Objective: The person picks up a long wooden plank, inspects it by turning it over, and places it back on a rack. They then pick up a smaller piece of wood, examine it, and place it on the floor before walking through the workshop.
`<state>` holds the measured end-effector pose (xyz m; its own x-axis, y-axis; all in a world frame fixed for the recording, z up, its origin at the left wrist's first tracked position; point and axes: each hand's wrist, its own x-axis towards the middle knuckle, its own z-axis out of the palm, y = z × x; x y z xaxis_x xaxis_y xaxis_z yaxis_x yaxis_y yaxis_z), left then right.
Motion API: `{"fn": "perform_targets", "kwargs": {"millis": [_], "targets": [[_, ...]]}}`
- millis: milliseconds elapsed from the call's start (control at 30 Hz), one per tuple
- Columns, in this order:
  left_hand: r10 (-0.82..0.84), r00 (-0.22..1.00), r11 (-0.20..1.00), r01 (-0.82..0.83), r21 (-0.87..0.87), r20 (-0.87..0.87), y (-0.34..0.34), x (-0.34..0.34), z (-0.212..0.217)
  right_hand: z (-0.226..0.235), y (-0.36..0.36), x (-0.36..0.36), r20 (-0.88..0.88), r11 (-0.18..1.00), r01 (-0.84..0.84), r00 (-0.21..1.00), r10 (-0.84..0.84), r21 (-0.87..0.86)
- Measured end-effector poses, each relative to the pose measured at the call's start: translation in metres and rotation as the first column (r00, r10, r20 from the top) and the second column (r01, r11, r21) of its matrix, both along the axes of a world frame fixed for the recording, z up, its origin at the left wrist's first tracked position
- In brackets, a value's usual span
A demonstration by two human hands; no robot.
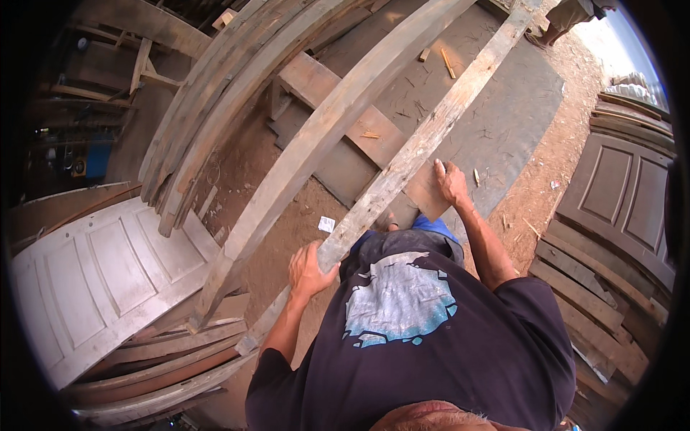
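A long, weathered wooden beam (431, 129) stretches from beside my waist to the far upper right, its face pale and worn. My left hand (309, 271) is closed around its near end. To the right of the beam is my right hand (451, 183), apart from it, with fingers partly spread and nothing visible in them. It lies over the right end of a reddish-brown board (377, 136) that passes beneath the beam; whether it touches the board I cannot tell. Left of the held beam, another long timber (309, 144) lies across the same board.
Long planks (208, 93) are stacked at the left, near a pale panelled door (108, 269). A brown panelled door (618, 187) and more boards (596, 302) lie at the right. A grey sheet (503, 122) with wood scraps covers the ground ahead. Another person's leg (568, 18) shows at the far right.
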<state>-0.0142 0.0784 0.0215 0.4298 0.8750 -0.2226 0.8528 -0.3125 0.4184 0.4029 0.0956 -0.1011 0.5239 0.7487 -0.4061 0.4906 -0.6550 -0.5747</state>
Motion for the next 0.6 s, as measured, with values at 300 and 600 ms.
{"fn": "perform_targets", "kwargs": {"millis": [300, 600], "targets": [[0.002, 1.000, 1.000, -0.002, -0.027, -0.018, 0.0019, 0.0005, 0.0024, -0.0077, -0.0001, 0.0008, 0.024, 1.000, -0.005, 1.000, 0.005, -0.003], [0.003, 1.000, 1.000, -0.002, 0.008, -0.007, 0.0006, 0.0008, 0.0046, -0.0097, 0.0008, 0.0042, 0.034, 0.997, -0.066, 0.997, 0.067, -0.031]]}}
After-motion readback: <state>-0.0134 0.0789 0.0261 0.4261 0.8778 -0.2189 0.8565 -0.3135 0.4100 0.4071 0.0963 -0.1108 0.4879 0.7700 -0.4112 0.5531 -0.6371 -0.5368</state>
